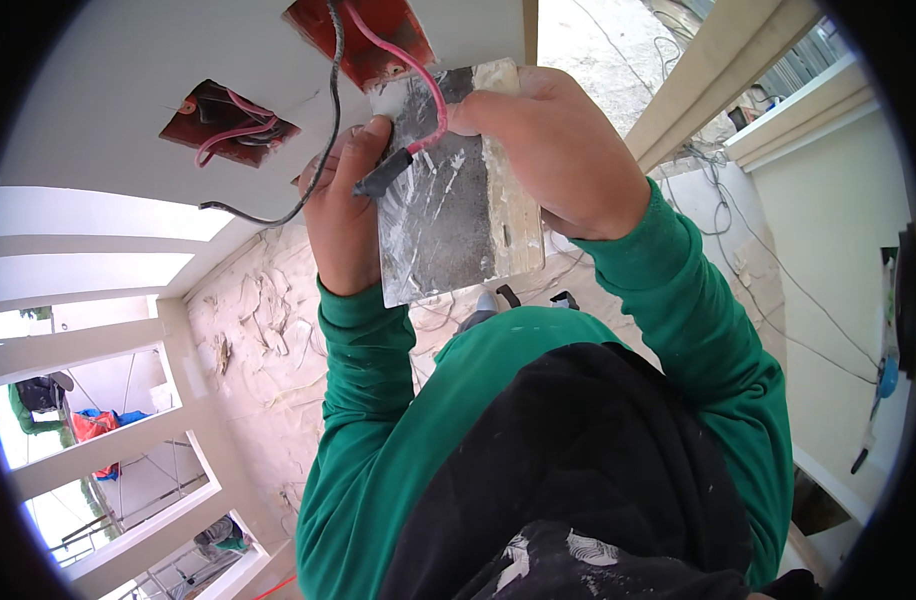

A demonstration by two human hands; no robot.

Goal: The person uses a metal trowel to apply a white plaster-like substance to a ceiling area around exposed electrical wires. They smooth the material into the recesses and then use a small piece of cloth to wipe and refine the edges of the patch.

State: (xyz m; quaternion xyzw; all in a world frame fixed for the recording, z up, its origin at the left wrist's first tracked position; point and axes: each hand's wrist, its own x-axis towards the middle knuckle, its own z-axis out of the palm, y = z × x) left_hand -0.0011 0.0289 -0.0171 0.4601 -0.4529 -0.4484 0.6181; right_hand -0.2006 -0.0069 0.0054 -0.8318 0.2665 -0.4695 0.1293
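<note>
Both hands hold a flat rectangular putty blade (pixel 443 215), grey smeared with white, with a beige crusted strip along its right side. My left hand (pixel 346 205) is closed on its left edge, thumb on the face. My right hand (pixel 568 150) grips its upper right, thumb over the strip. The blade's top meets the wall just below a red electrical box (pixel 403 30). From that box hang a pink wire (pixel 398 52), whose black-taped end crosses in front of the blade, and a loose black wire (pixel 336 110) beside my left hand.
A second recessed box (pixel 228 125) with pink wires sits in the pale wall (pixel 108 120) to the left. Crumpled covering (pixel 263 310) lies on the floor. Cables (pixel 723 200) trail at the right near a beige post (pixel 718 75). Window openings (pixel 98 410) line the left.
</note>
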